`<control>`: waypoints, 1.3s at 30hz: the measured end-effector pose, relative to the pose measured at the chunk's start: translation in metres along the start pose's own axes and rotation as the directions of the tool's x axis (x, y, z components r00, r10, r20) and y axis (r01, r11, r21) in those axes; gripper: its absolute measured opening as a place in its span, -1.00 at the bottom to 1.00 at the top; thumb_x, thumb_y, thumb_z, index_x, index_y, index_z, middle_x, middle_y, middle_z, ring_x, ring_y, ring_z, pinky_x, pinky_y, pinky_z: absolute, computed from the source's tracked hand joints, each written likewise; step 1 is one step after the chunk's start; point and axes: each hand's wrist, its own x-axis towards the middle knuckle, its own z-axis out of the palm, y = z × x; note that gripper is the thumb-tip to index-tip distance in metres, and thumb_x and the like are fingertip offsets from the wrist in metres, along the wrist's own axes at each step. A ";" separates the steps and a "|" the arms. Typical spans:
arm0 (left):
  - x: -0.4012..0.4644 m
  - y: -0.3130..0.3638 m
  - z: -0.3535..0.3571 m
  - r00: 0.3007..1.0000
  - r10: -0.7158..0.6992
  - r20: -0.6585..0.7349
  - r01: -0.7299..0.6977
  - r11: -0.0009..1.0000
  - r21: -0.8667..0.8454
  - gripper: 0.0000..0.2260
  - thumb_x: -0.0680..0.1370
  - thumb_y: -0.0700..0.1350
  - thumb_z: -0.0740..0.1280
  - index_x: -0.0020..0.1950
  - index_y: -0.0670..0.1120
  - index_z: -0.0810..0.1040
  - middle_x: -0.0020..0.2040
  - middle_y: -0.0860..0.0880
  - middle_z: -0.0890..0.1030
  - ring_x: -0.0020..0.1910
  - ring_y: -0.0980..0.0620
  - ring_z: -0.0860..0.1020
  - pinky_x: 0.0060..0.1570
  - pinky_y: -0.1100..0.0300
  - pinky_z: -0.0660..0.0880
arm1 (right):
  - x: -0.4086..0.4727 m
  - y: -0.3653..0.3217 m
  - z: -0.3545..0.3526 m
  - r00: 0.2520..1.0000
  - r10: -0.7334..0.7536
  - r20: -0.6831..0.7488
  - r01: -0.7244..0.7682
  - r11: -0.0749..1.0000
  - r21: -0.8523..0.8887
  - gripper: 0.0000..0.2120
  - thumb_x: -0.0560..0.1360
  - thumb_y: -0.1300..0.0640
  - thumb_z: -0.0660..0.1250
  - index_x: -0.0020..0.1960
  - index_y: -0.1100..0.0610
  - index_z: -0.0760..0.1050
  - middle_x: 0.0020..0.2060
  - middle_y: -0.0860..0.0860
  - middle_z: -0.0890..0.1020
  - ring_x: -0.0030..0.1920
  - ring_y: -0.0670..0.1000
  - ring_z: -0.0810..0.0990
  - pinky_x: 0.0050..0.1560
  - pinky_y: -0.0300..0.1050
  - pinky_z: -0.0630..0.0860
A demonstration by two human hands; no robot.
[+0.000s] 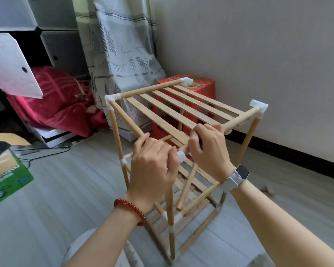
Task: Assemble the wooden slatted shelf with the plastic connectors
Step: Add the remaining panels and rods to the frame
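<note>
Both hands [152, 162] [208, 149] clench upright shelf [181, 106] rails, apparently at its near connector [181, 156].

Open floor [75, 189] lies left of the shelf frame [181, 108]. Behind the frame, a red box [201, 89] and the curtain [120, 54] stand close; the wall [258, 54] closes the right side. A loose rod [187, 187] slants inside the frame. Green box [6, 180] at floor's left edge.

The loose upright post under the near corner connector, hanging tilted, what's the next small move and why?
Probably swing the loose post upright and seat its lower end in the white joint below. Its bottom end hangs free and tilted. The left hand and right hand both grip rails at the near corner connector, so one must let go.
</note>
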 end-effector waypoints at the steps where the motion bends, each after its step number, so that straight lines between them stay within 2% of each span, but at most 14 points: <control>1: -0.001 -0.002 0.000 1.000 -0.006 -0.009 0.006 1.000 0.009 -0.51 0.65 -0.03 -0.06 -0.32 -0.14 0.52 -0.38 -0.01 0.49 -0.30 0.04 0.47 0.20 -0.02 0.37 | 0.001 0.000 0.002 1.000 -0.002 -0.008 0.002 1.000 -0.001 -0.69 0.47 0.11 0.04 -0.38 0.16 0.40 -0.52 0.01 0.47 -0.43 0.02 0.43 -0.07 -0.13 0.21; 7: -0.002 -0.011 -0.001 0.997 -0.069 -0.031 0.070 0.997 0.042 -0.65 0.58 -0.13 0.07 -0.33 -0.15 0.49 -0.32 0.13 0.32 -0.28 0.17 0.34 0.19 -0.07 0.40 | 0.002 -0.007 0.011 1.000 -0.022 -0.010 0.022 0.999 -0.025 -0.72 0.44 0.12 0.05 -0.37 0.17 0.42 -0.52 0.00 0.47 -0.45 0.00 0.43 -0.11 -0.12 0.18; 13: -0.007 -0.021 -0.005 0.992 -0.125 -0.022 0.125 0.991 0.039 -0.63 0.59 -0.11 0.05 -0.28 -0.17 0.53 -0.29 -0.02 0.55 -0.17 0.10 0.45 0.25 -0.01 0.32 | -0.002 -0.016 0.010 0.992 0.000 0.130 0.007 0.999 -0.053 -0.66 0.47 0.06 -0.02 -0.30 0.14 0.44 -0.46 -0.02 0.48 -0.38 -0.02 0.44 -0.05 -0.13 0.16; 15: -0.006 -0.031 -0.009 0.988 -0.157 -0.010 0.157 0.987 0.015 -0.63 0.59 -0.11 0.06 -0.24 -0.20 0.56 -0.19 -0.07 0.60 -0.05 0.07 0.51 0.17 0.00 0.41 | 0.001 -0.024 0.008 0.966 -0.002 0.260 0.021 0.997 -0.068 -0.65 0.52 0.04 -0.06 -0.23 0.13 0.43 -0.39 -0.01 0.51 -0.31 -0.01 0.45 0.02 -0.12 0.19; 17: -0.005 -0.040 -0.017 0.971 -0.237 0.017 0.237 0.971 -0.013 -0.61 0.58 -0.08 0.06 -0.18 -0.24 0.60 -0.06 -0.11 0.62 0.02 0.00 0.56 -0.07 0.12 0.51 | 0.002 -0.031 0.009 0.947 -0.052 0.317 0.083 0.993 -0.085 -0.68 0.54 0.02 -0.05 -0.20 0.10 0.40 -0.38 -0.04 0.51 -0.31 -0.01 0.45 0.01 -0.08 0.25; 20: -0.005 -0.053 -0.031 0.910 -0.413 0.031 0.414 0.909 -0.045 -0.55 0.57 0.02 0.00 -0.08 -0.20 0.61 0.13 -0.05 0.52 -0.10 0.20 0.48 -0.23 0.45 0.35 | 0.002 -0.046 0.016 0.933 -0.129 0.336 0.173 0.979 -0.105 -0.70 0.54 -0.02 -0.07 -0.20 0.05 0.36 -0.40 -0.10 0.46 -0.37 -0.04 0.40 -0.11 -0.08 0.29; 22: -0.001 -0.058 -0.036 0.843 -0.538 0.011 0.535 0.838 -0.108 -0.62 0.58 0.02 0.00 -0.04 -0.11 0.56 0.12 -0.02 0.46 -0.16 0.19 0.45 -0.22 0.43 0.43 | 0.006 -0.055 0.022 0.926 -0.198 0.322 0.245 0.963 -0.115 -0.71 0.52 -0.01 -0.04 -0.20 0.07 0.37 -0.43 -0.09 0.46 -0.38 -0.03 0.37 -0.19 -0.08 0.32; 24: 0.006 -0.058 -0.039 0.716 -0.698 0.014 0.684 0.699 -0.209 -0.75 0.61 -0.07 0.03 -0.02 -0.04 0.49 0.06 0.00 0.44 -0.18 0.01 0.51 -0.17 0.14 0.55 | 0.013 -0.061 0.026 0.902 -0.288 0.322 0.346 0.928 -0.140 -0.68 0.51 -0.02 -0.04 -0.20 0.09 0.42 -0.45 -0.08 0.46 -0.38 -0.02 0.35 -0.28 -0.10 0.31; 26: 0.012 -0.061 -0.040 0.561 -0.822 0.098 0.798 0.506 -0.327 -0.79 0.63 -0.14 0.04 0.01 -0.03 0.46 0.06 -0.05 0.47 -0.14 -0.07 0.54 -0.30 0.25 0.55 | 0.019 -0.067 0.028 0.847 -0.339 0.410 0.439 0.880 -0.179 -0.66 0.53 -0.06 0.00 -0.15 0.07 0.48 -0.43 -0.07 0.48 -0.35 -0.01 0.34 -0.33 -0.11 0.31; 28: 0.016 -0.060 -0.039 0.468 -0.870 0.157 0.834 0.375 -0.405 -0.82 0.62 -0.15 0.07 0.05 -0.04 0.45 0.01 -0.06 0.51 -0.21 -0.05 0.57 -0.47 0.37 0.45 | 0.022 -0.069 0.030 0.810 -0.331 0.485 0.485 0.843 -0.234 -0.73 0.52 -0.10 0.14 -0.08 0.05 0.50 -0.36 -0.02 0.52 -0.30 0.00 0.34 -0.30 -0.10 0.27; 31: 0.018 -0.056 -0.036 0.464 -0.874 0.145 0.816 0.358 -0.453 -0.85 0.61 -0.14 0.13 0.09 -0.06 0.47 -0.10 -0.02 0.57 -0.50 0.09 0.48 -0.56 0.31 0.39 | 0.026 -0.077 0.034 0.845 -0.297 0.445 0.478 0.793 -0.378 -0.84 0.36 -0.03 0.40 -0.23 0.06 0.53 -0.27 0.04 0.51 -0.25 0.05 0.39 -0.27 -0.08 0.20; 34: 0.018 -0.060 -0.031 0.478 -0.873 0.096 0.790 0.380 -0.481 -0.84 0.57 -0.10 0.16 0.04 -0.01 0.52 -0.23 -0.05 0.56 -0.38 -0.02 0.47 -0.42 0.15 0.40 | 0.030 -0.077 0.043 0.809 -0.354 0.470 0.504 0.829 -0.242 -0.89 0.40 0.05 0.34 -0.22 0.08 0.52 -0.15 0.03 0.55 -0.08 0.10 0.51 -0.17 0.01 0.37; 36: 0.019 -0.062 -0.027 0.469 -0.880 0.073 0.794 0.384 -0.471 -0.82 0.56 -0.14 0.14 0.02 0.00 0.53 -0.25 -0.01 0.53 -0.30 -0.05 0.47 -0.33 0.09 0.40 | 0.032 -0.075 0.044 0.787 -0.368 0.496 0.494 0.856 -0.150 -0.86 0.42 0.06 0.26 -0.26 0.10 0.47 -0.27 -0.01 0.58 -0.15 0.07 0.56 -0.23 -0.05 0.42; 39: 0.022 -0.057 -0.021 0.456 -0.890 0.019 0.788 0.394 -0.473 -0.79 0.59 -0.22 0.10 0.00 -0.02 0.49 -0.23 0.09 0.50 -0.29 0.12 0.47 -0.35 0.33 0.39 | 0.034 -0.072 0.044 0.811 -0.353 0.466 0.457 0.880 -0.128 -0.87 0.36 0.09 0.24 -0.35 0.09 0.44 -0.40 -0.06 0.56 -0.26 0.01 0.57 -0.37 -0.20 0.30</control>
